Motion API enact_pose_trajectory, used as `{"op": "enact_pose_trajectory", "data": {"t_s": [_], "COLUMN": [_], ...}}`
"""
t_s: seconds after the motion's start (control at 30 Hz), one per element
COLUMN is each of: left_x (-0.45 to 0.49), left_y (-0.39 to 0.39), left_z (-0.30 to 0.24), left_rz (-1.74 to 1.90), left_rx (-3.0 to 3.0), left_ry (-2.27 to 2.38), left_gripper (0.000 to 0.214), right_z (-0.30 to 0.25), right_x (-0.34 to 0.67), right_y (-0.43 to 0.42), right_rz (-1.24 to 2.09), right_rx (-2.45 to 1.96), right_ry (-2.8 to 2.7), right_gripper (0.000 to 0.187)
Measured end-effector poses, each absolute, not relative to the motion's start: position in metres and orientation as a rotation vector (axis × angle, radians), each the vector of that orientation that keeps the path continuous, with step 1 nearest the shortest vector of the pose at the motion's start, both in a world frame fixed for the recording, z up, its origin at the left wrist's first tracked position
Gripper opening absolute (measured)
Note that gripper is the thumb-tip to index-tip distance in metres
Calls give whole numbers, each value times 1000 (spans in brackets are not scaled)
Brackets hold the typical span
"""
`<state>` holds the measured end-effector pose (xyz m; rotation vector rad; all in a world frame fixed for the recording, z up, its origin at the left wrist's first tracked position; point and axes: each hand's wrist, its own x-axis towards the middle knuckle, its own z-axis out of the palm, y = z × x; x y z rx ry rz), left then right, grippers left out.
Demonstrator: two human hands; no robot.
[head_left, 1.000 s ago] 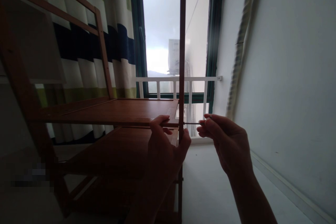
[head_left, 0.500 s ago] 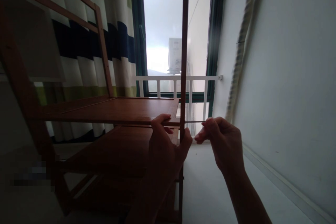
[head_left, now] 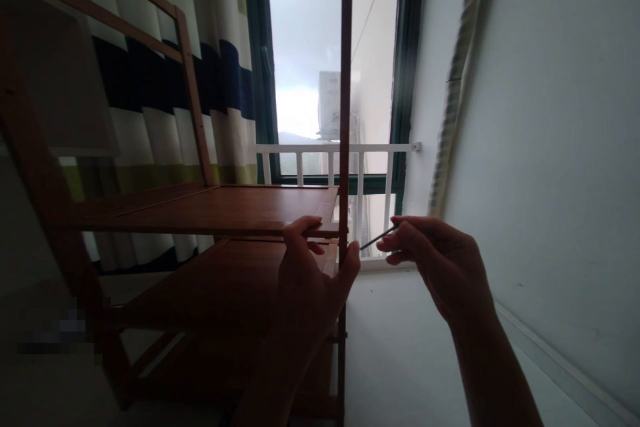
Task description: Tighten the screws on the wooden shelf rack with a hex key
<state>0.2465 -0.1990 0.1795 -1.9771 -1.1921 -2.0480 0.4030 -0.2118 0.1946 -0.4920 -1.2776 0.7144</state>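
Note:
My left hand (head_left: 306, 287) is closed around the front corner of a brown wooden shelf board (head_left: 265, 207), its fingers hooked over the edge and its thumb beside the upright post (head_left: 346, 113). To the right of the post, my right hand (head_left: 453, 267) pinches a thin dark metal rod, seemingly a hex key (head_left: 379, 237). The rod slants down to the left, its tip close to my left thumb and apart from the screw head (head_left: 347, 230) on the post. Whether its other end is bent is hidden by my fingers.
A second shelf board (head_left: 215, 280) lies below the first. Behind the rack hang a striped curtain (head_left: 235, 80) and a window with a white railing (head_left: 305, 148). A white wall (head_left: 560, 113) with a wrapped pipe (head_left: 453, 93) rises on the right.
The hex key has come away from the post, going from level to slanted. My right hand has moved to the right. My left hand keeps its hold on the shelf.

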Motion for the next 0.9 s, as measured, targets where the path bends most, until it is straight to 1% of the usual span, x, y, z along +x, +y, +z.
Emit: {"op": "enact_pose_trajectory", "data": {"t_s": [0.13, 0.33, 0.53, 0.7, 0.9], "left_x": [245, 240, 236, 236, 237], "left_y": [-199, -197, -194, -195, -196], "left_z": [180, 179, 178, 178, 179], "left_rz": [-2067, -2020, -1993, -2019, -2036], "left_rx": [-2013, -2080, -2079, -2103, -2118], "left_ry": [-1165, -1136, -1056, -1066, -1076], "left_gripper": [50, 53, 47, 48, 47], "right_z": [194, 197, 197, 196, 196], "right_x": [393, 390, 392, 390, 394], "right_y": [-211, -220, -224, -223, -221], "right_rz": [647, 586, 539, 490, 564], "right_rx": [-473, -461, -486, -508, -508], "right_ry": [-1207, -1289, -1349, -1355, -1388], "right_gripper": [12, 9, 9, 10, 9]}}
